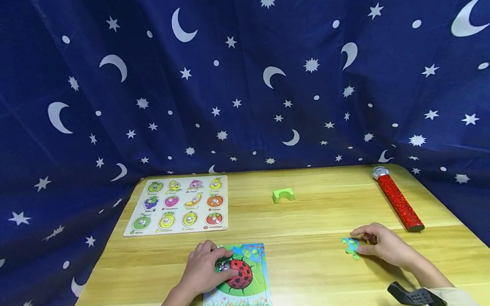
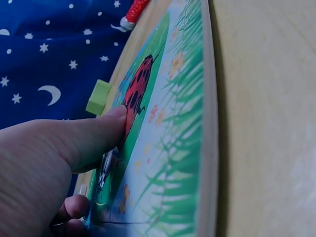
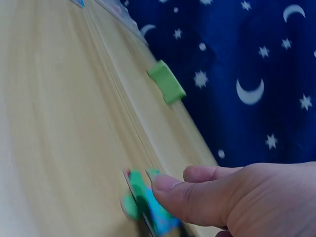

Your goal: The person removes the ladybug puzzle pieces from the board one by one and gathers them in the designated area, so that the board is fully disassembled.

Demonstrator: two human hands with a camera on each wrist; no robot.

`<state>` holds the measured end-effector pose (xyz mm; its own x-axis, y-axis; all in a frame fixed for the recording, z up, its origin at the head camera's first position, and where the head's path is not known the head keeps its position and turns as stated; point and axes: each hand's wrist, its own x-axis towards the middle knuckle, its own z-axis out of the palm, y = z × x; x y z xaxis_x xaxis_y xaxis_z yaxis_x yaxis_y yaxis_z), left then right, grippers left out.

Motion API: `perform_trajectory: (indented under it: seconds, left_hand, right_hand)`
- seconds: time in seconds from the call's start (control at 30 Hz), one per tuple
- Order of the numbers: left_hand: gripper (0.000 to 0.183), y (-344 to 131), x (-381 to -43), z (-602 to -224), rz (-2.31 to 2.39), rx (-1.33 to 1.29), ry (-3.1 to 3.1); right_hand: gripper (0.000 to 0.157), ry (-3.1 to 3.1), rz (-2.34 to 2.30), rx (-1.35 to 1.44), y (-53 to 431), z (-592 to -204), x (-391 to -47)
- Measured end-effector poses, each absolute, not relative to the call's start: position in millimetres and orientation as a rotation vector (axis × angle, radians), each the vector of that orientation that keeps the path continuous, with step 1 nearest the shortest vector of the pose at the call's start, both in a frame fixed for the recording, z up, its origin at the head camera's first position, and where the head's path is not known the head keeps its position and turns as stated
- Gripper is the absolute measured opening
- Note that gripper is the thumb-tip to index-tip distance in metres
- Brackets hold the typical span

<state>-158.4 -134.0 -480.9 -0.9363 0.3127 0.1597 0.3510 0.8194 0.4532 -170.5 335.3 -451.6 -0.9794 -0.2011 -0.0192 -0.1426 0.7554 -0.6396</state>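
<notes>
A ladybug jigsaw puzzle [image 1: 257, 295] lies flat at the front of the table. On its left part rests my left hand [image 1: 202, 268], the thumb [image 2: 106, 128] pressing on the red ladybug and the other fingers bent toward the upper left edge. The hand hides that corner. To the right, my right hand [image 1: 386, 246] pinches a green and blue puzzle piece [image 1: 350, 247] between thumb and fingers, low over the table. In the right wrist view the piece [image 3: 160, 217] looks tilted and partly blurred beside the thumb [image 3: 170, 190].
A fruit peg puzzle board [image 1: 177, 229] lies at the back left. A light green arch block [image 1: 282, 195] stands near the back middle. At the right lies a red glittery toy microphone [image 1: 400, 202]. A blue star-and-moon curtain [image 1: 238, 76] hangs around the table [image 1: 308, 274].
</notes>
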Motion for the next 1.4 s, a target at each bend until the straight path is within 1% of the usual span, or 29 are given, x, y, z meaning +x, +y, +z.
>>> perform_trajectory:
  seconds: [0.17, 0.27, 0.63, 0.87, 1.07, 1.4]
  left_hand:
    - [0.048, -132.4, -159.4, -483.7, -0.727, -0.539, -2.916]
    - [0.048, -131.1, -160.3, -485.3, -0.725, -0.543, -2.913]
    - [0.048, -124.8, -161.7, -484.2, -0.735, -0.556, -2.931]
    - [0.049, -122.9, -163.4, -484.0, -0.733, -0.568, -2.920]
    - [0.048, -122.6, -163.7, -484.0, -0.713, -0.562, -2.923]
    - [0.051, -124.9, -161.0, -484.5, -0.728, -0.547, -2.924]
  right_hand:
    - [0.032, 2.847, -1.053, -0.329, 313.0, -448.3, -173.2]
    - [0.030, 2.858, -1.086, -0.422, 292.8, -448.8, -176.1]
    - [0.029, 2.792, -1.030, -0.824, 188.1, -452.1, -185.9]
    - [0.030, 2.734, -1.012, -0.892, 131.1, -461.8, -186.0]
    - [0.032, 2.797, -0.968, -0.888, 108.0, -468.2, -186.9]
    - [0.030, 2.847, -0.940, -0.875, 97.5, -468.6, -187.5]
